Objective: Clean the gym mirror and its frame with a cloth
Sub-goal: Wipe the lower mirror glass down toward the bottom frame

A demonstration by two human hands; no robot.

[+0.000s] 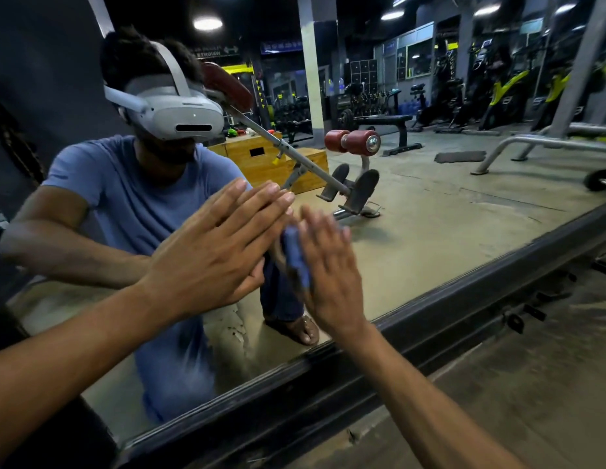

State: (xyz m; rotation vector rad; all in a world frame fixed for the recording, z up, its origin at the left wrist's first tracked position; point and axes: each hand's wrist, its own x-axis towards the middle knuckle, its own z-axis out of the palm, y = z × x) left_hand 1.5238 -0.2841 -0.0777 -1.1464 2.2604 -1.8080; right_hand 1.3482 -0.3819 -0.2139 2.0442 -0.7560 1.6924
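Left hand (pixel 206 252) flat on mirror (pixel 430 204), grip released | right hand (pixel 332 282) straight-fingered, pressing blue cloth (pixel 296 255) to glass

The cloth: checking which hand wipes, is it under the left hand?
No, the blue cloth is pressed to the mirror by the right hand; the left hand lies bare.

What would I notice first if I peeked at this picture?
Two hands pressed flat on a big mirror: the left hand bare at the centre, the right hand pushing a blue cloth against the glass. Along the bottom runs the dark mirror frame, and a red-padded bench shows in the reflection.
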